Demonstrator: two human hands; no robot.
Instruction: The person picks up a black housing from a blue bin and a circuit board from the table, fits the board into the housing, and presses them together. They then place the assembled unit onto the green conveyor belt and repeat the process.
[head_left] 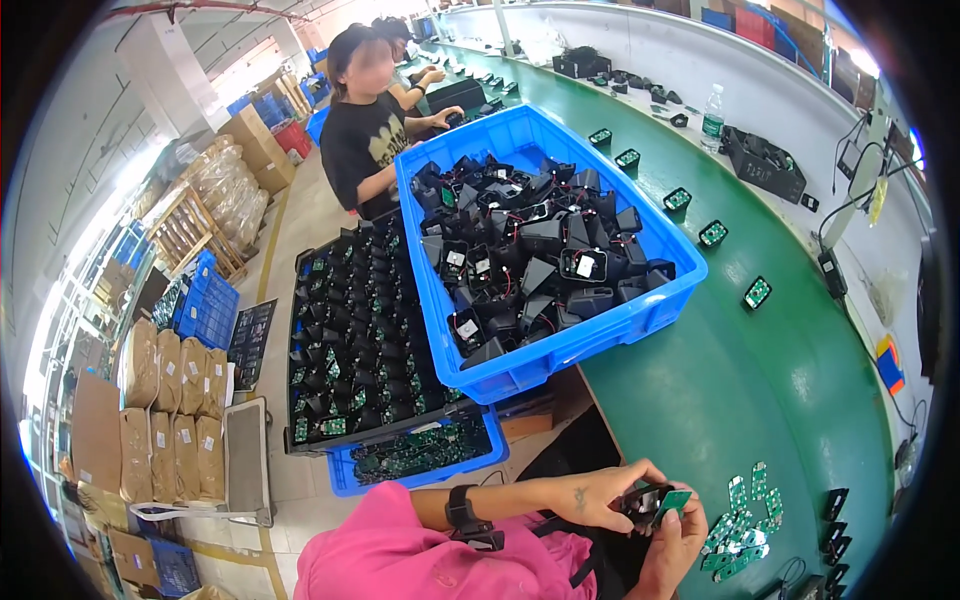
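Note:
Close in front of me, my left hand (pixel 598 500) grips a small black plastic housing (pixel 642 502), thumb and fingers around its sides. A small green circuit board (pixel 675 501) is pinched in my right hand (pixel 676 548), right against the housing's open side. Whether the board sits inside the housing or only touches it, I cannot tell. Just right of my hands, a loose pile of green circuit boards (pixel 738 535) lies on the green worktable (pixel 690 400).
A large blue crate (pixel 560 368) heaped with black housings (pixel 540 235) stands ahead. Left of it is a black tray (pixel 350 430) of housings, above a blue bin (pixel 480 463) of boards. Housings with boards (pixel 757 292) line the table. A co-worker (pixel 365 140) works beyond.

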